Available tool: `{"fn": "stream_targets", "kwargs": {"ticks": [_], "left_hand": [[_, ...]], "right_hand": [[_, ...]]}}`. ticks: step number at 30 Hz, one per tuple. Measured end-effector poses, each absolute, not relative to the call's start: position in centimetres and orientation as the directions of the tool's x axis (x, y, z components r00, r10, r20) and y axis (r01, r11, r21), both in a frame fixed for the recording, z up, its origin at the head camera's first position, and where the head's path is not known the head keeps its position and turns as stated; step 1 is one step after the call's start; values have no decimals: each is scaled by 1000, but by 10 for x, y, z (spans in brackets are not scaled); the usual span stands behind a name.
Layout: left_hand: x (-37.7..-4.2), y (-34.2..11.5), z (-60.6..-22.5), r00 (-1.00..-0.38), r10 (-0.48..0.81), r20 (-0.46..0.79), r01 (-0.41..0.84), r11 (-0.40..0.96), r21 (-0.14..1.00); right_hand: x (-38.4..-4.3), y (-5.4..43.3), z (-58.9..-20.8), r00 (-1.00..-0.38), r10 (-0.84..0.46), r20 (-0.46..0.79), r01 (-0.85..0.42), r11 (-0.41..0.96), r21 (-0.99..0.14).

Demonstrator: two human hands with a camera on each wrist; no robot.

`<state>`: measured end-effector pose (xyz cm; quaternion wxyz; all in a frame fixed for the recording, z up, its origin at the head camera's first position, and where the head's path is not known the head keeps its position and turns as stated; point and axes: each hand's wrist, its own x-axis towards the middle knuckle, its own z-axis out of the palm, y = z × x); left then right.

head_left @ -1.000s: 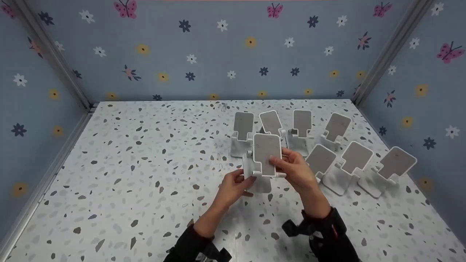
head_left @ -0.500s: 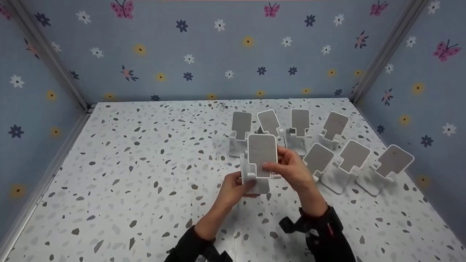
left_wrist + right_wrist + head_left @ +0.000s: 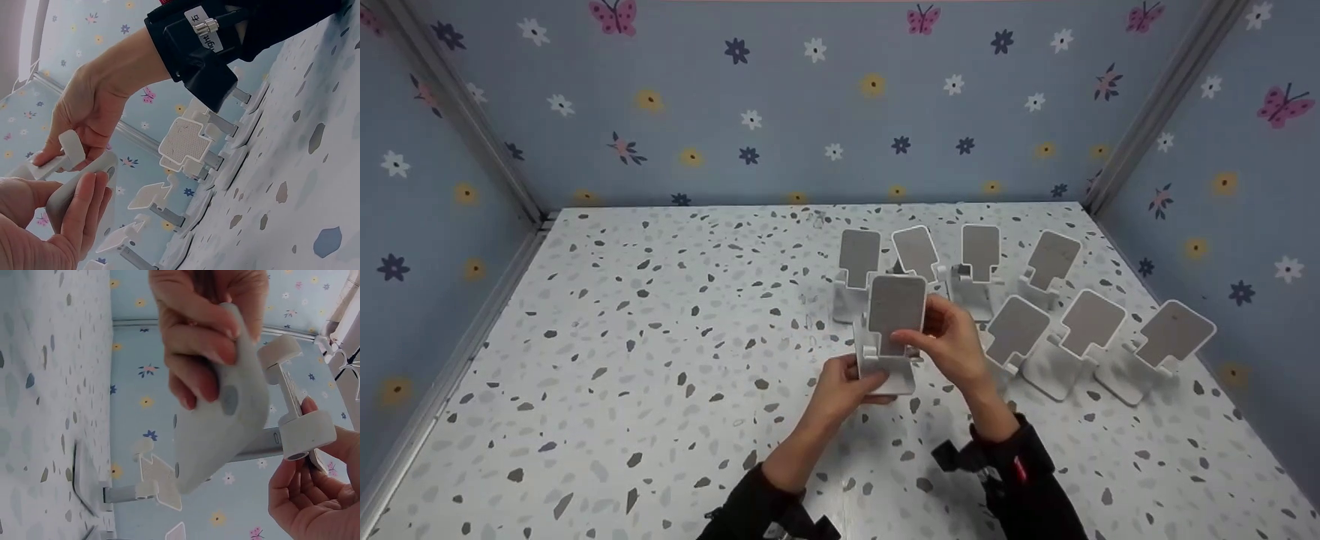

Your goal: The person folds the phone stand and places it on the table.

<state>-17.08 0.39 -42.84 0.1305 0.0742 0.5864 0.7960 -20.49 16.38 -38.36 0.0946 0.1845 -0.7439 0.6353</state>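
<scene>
Both hands hold one white phone stand (image 3: 897,300) with a grey pad on its plate, raised in front of the other stands. My left hand (image 3: 838,391) grips its flat base (image 3: 230,422), thumb on top and fingers underneath. On the plate's right edge, my right hand (image 3: 958,343) pinches, its thumb lying across the grey pad and its other fingers behind. In the right wrist view, the base's underside shows round grey feet, and the plate's two hooked lips (image 3: 306,433) stick out beside my right hand.
Several similar phone stands stand to the right and behind, such as one at the back (image 3: 859,255) and one at far right (image 3: 1176,334). The speckled tabletop (image 3: 660,360) meets a flowered back wall (image 3: 810,97) and side walls.
My right hand has moved a little left, and the held stand's plate has shifted left and changed its tilt. My left hand keeps its grip on the base.
</scene>
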Motion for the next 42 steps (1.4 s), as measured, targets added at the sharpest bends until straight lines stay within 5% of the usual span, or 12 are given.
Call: {"fn": "stream_targets", "kwargs": {"ticks": [7, 20, 33, 42], "left_hand": [[-171, 5, -427, -948, 314, -50, -156, -322, 934], [-166, 9, -427, -936, 346, -63, -195, -361, 912], [-166, 8, -425, -932, 346, -106, -216, -297, 930], [-167, 3, -425, -942, 331, -56, -158, -291, 944]], "right_hand": [[-195, 153, -373, -839, -86, 538, -530, 354, -770], [-226, 164, -413, -628, -123, 769, -693, 537, -480], [-220, 170, -397, -545, -127, 829, -739, 539, -403], [-209, 165, -366, -461, -260, 848, -801, 534, -272]]}}
